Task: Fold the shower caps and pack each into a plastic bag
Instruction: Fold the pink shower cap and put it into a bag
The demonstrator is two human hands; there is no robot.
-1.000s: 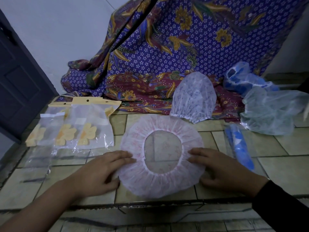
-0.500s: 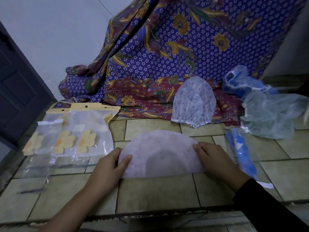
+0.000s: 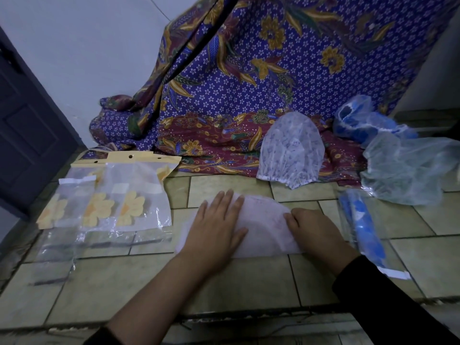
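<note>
A pale pink shower cap (image 3: 263, 220), folded into a half circle, lies flat on the tiled floor in the middle. My left hand (image 3: 216, 227) presses flat on its left half with straight fingers. Over on the right part, my right hand (image 3: 313, 232) rests with fingers bent at the cap's edge; whether they pinch it is unclear. Clear plastic bags with yellow flower prints (image 3: 119, 192) lie to the left. A bag holding a rolled blue cap (image 3: 366, 232) lies to the right.
Three loose caps sit at the back right: a white patterned one (image 3: 291, 150), a blue one (image 3: 358, 120) and a pale grey-blue one (image 3: 408, 170). A purple batik cloth (image 3: 249, 83) hangs behind. A dark door (image 3: 27, 125) stands at left. A step edge (image 3: 224, 317) runs near me.
The round open cap was folded in half into a half circle. My left hand then slid onto it and lies flat; my right hand moved inward onto its right part.
</note>
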